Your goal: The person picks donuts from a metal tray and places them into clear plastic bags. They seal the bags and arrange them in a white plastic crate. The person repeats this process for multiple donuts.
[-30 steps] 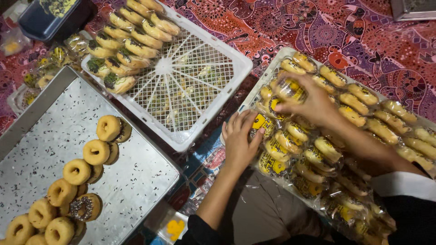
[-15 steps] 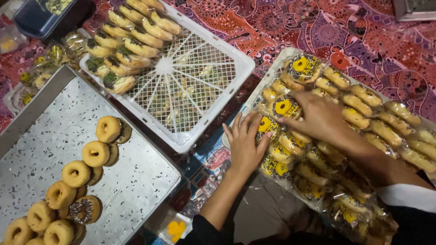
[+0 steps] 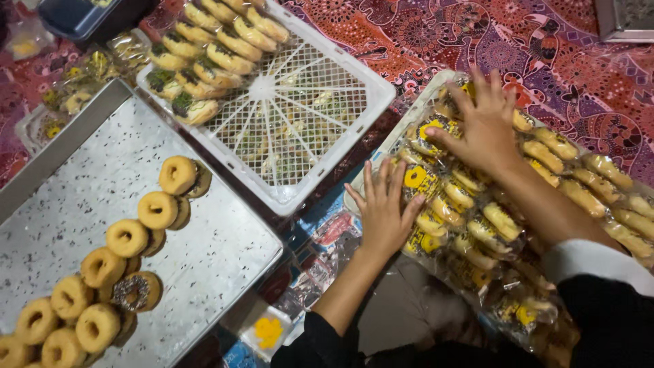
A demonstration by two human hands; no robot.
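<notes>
Rows of pastries in clear wrappers with yellow labels point(image 3: 477, 204) fill a tray on the right. My right hand point(image 3: 485, 125) lies flat on the packets at the tray's far left corner, fingers spread and pointing away. My left hand point(image 3: 383, 210) rests open against the tray's near left edge point(image 3: 354, 197), fingertips touching the wrapped packets. Neither hand grips anything. Both forearms reach in from the bottom right, in dark sleeves with a white cuff.
A white plastic lattice crate point(image 3: 306, 129) holds wrapped long pastries point(image 3: 204, 54) at its far end. A speckled metal tray point(image 3: 68, 204) on the left carries a line of ring doughnuts point(image 3: 129, 238). Loose wrappers point(image 3: 327, 252) lie between, on a red patterned cloth point(image 3: 422, 34).
My right hand has moved from the tray's middle to its far left corner and now presses flat. The left hand stays at the tray's edge.
</notes>
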